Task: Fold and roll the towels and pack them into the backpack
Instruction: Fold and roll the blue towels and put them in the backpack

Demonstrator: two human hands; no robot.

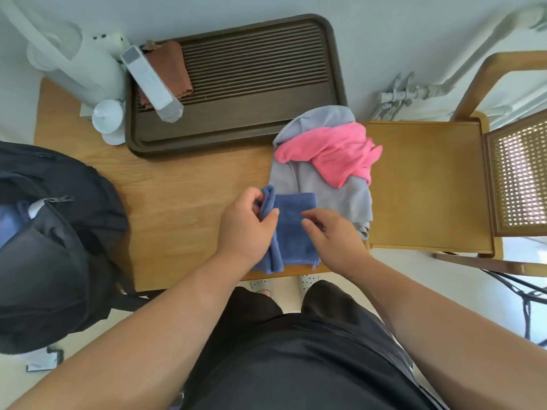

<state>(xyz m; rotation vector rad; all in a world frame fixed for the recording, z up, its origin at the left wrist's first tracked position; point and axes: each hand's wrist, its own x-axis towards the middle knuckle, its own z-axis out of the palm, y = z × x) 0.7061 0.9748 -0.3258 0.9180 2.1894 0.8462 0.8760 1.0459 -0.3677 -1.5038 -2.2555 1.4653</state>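
Observation:
A blue towel [291, 224] lies folded on the wooden table [183, 196] near its front edge. My left hand [247, 224] grips the towel's rolled-up left edge between thumb and fingers. My right hand [331, 235] rests on the towel's right side with loosely bent fingers. Behind the blue towel a grey towel [313, 176] lies crumpled, with a pink towel [334, 152] on top of it. A black backpack [50, 232] stands open at the table's left end, with something blue and white inside.
A dark brown slatted tray [251, 84] at the back holds a rust-coloured cloth [168, 66] and a white box. White kettle-like vessels [88, 69] stand at the back left. A wooden chair [426, 184] with a cane back adjoins the table on the right.

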